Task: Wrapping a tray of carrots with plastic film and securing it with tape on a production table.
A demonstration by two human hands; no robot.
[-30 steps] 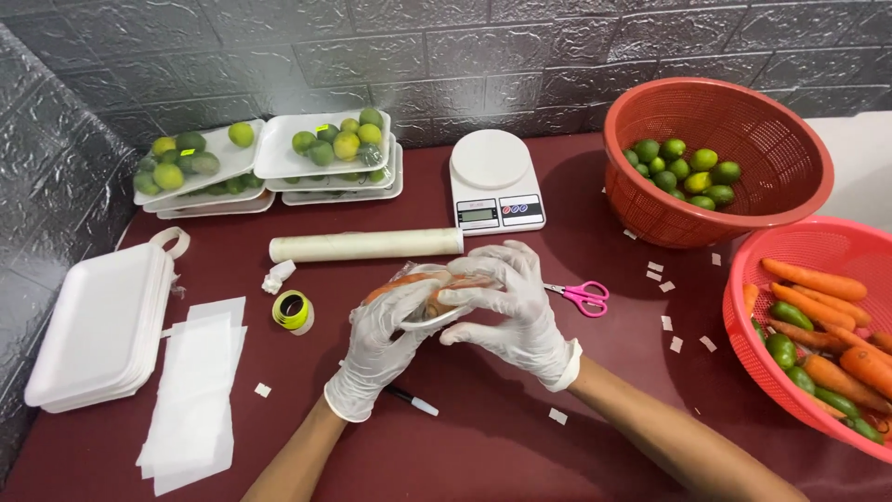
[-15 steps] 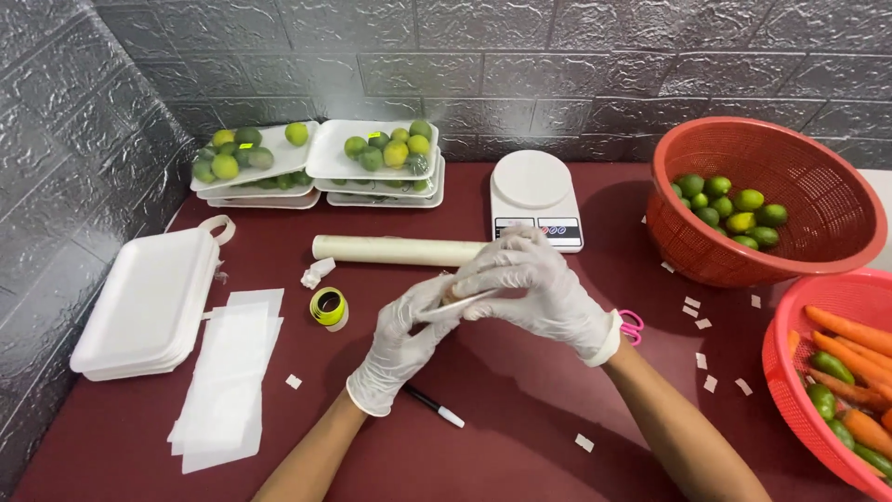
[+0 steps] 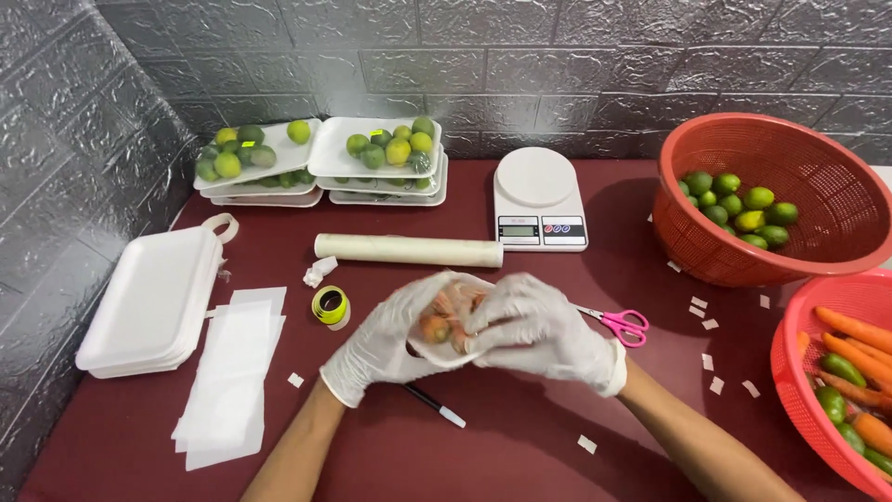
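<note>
Both gloved hands closed round a small white tray of orange pieces at frame centre, above the dark red table. Left hand cupping from seven o'clock, palm up; right hand clamped over from three o'clock, fingers curled. Tray's long axis roughly ten to four, equally near both. Film roll at twelve o'clock, pink scissors at three.
</note>
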